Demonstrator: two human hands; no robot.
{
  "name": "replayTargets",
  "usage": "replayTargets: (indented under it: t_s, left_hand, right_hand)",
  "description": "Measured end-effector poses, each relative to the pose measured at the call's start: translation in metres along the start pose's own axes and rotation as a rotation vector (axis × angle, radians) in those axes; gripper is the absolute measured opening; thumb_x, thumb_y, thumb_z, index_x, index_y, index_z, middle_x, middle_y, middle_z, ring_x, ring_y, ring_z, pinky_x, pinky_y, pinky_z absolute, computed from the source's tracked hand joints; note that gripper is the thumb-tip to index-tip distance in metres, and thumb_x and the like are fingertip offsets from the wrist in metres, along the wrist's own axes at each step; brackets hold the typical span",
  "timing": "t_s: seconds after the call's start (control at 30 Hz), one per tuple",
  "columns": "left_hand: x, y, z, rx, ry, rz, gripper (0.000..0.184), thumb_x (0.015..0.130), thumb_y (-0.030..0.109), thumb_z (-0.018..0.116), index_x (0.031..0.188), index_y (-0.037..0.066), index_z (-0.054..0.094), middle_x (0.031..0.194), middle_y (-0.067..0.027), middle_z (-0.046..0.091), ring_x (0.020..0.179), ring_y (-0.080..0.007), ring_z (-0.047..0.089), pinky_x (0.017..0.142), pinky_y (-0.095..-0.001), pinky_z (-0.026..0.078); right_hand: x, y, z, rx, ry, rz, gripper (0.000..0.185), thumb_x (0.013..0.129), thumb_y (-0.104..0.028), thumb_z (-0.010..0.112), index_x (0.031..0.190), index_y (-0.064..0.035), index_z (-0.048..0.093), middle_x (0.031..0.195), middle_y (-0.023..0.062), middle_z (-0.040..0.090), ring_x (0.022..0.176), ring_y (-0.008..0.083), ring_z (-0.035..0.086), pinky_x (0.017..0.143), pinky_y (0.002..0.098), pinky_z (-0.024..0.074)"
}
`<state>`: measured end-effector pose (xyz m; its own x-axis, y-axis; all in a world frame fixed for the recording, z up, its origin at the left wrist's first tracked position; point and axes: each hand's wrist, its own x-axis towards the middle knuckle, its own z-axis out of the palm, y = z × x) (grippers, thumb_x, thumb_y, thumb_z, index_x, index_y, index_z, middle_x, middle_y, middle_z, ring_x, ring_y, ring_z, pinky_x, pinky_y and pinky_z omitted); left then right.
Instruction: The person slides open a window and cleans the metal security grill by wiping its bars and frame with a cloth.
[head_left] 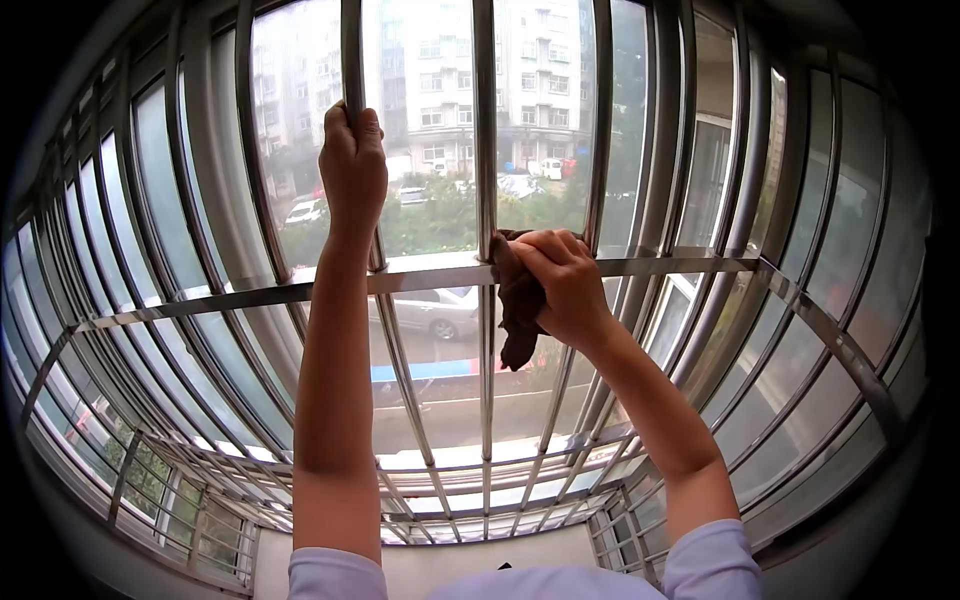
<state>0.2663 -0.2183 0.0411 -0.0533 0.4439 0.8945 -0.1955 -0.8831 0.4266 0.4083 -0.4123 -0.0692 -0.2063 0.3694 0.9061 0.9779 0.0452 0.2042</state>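
My left hand point(354, 165) is wrapped round an upright metal bar point(351, 50) of the window grille, high on the left of centre. In my right hand point(563, 280) is a dark brown cloth point(519, 300), bunched under the fingers, with a loose end hanging down. The cloth lies against another upright bar point(485, 130), just above and over the flat horizontal rail point(440, 277). My right fingertips are partly hidden by the cloth and the hand itself.
Shiny grille bars surround me on the left, front and right. Lower rails point(470, 508) run below, above a pale wall point(420, 565). Through the glass show a silver car point(440, 315), shrubs point(430, 228) and a tall building point(430, 90).
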Motion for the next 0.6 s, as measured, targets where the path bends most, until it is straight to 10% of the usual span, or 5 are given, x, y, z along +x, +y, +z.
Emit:
replayTargets:
  t_s: [0.3,0.6]
  left_hand:
    - [0.001,-0.003,-0.002,0.013,-0.06,0.048,0.022,0.101,0.019,0.046,0.113,0.001,0.045,0.072,-0.0127,0.061,0.06,-0.0251,0.062,0.053,-0.0369,0.046]
    - [0.006,-0.013,0.001,-0.002,-0.073,0.051,0.024,0.1,0.02,0.046,0.115,0.002,0.041,0.075,-0.0182,0.061,0.065,-0.0335,0.061,0.057,-0.0428,0.044]
  right_hand:
    - [-0.008,-0.02,0.027,-0.228,0.102,-0.229,0.045,0.074,-0.01,0.065,0.119,-0.0103,0.062,0.115,0.0016,0.055,0.108,0.0205,0.052,0.09,0.0348,0.0418]
    - [0.074,-0.071,0.065,-0.085,-0.368,0.055,0.016,0.07,-0.014,0.062,0.082,-0.0042,0.064,0.082,0.0141,0.062,0.077,0.0306,0.064,0.072,0.0383,0.0509]
